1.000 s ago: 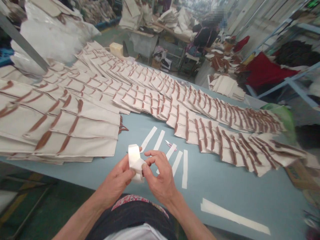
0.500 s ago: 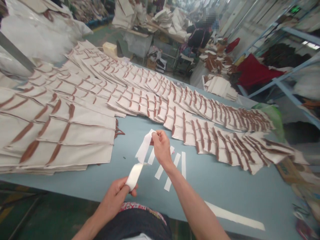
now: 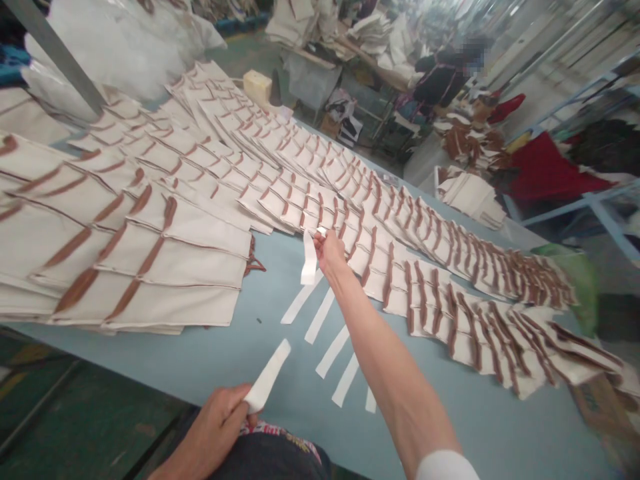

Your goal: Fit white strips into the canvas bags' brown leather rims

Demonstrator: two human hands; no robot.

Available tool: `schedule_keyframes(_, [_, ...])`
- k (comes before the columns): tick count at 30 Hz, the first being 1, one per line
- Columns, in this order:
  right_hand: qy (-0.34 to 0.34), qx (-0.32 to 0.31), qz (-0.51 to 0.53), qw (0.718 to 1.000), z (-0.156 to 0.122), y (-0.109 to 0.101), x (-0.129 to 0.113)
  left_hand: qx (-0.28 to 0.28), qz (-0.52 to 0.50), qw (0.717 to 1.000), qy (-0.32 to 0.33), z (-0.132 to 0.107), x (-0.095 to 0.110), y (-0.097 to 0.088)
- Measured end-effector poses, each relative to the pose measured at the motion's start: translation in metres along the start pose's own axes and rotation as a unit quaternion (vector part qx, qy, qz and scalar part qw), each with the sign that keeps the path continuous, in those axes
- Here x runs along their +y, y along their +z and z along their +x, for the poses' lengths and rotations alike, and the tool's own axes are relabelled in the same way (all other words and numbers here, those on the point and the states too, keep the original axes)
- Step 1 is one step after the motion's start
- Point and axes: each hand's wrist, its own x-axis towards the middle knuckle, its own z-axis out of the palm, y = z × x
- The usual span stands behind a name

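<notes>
My right hand (image 3: 330,250) reaches far out over the blue table (image 3: 210,360) and pinches the top of a short white strip (image 3: 309,259) that hangs down from it. Near the table's front edge my left hand (image 3: 216,427) is closed on a bundle of white strips (image 3: 268,376) that sticks up and to the right. Several white strips (image 3: 320,316) lie side by side on the table between the two hands, under my right forearm.
Long overlapping rows of cream fabric pieces with brown straps (image 3: 150,247) cover the left and far side of the table and run off to the right (image 3: 480,300). A person (image 3: 443,77) works at another table in the background among fabric piles. Blue shelving stands at right.
My right hand has pulled one strip off the bundle and carried it forward over the table. My left hand has stayed near the front edge with the bundle.
</notes>
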Motion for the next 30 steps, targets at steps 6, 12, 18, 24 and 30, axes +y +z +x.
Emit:
schedule_keyframes(6, [-0.091, -0.025, -0.113, 0.989, 0.009, 0.013, 0.009, 0.065, -0.042, 0.996, -0.035, 0.002, -0.011, -0.009])
schedule_keyframes(12, [-0.208, -0.152, -0.261, 0.930, -0.036, -0.001, 0.052, 0.158, -0.085, 0.980, -0.088, 0.012, -0.022, -0.031])
schedule_keyframes(18, [-0.245, -0.287, -0.411, 0.830, -0.075, -0.020, 0.112, 0.211, -0.150, 0.955, -0.144, 0.018, -0.020, -0.045])
schedule_keyframes(24, [-0.266, -0.335, -0.486, 0.762, -0.102, -0.023, 0.137, 0.244, -0.255, 0.918, -0.181, 0.026, -0.011, -0.040])
schedule_keyframes(30, [-0.291, -0.336, -0.485, 0.753, -0.119, -0.026, 0.129, 0.209, -0.374, 0.891, -0.152, 0.024, 0.029, -0.039])
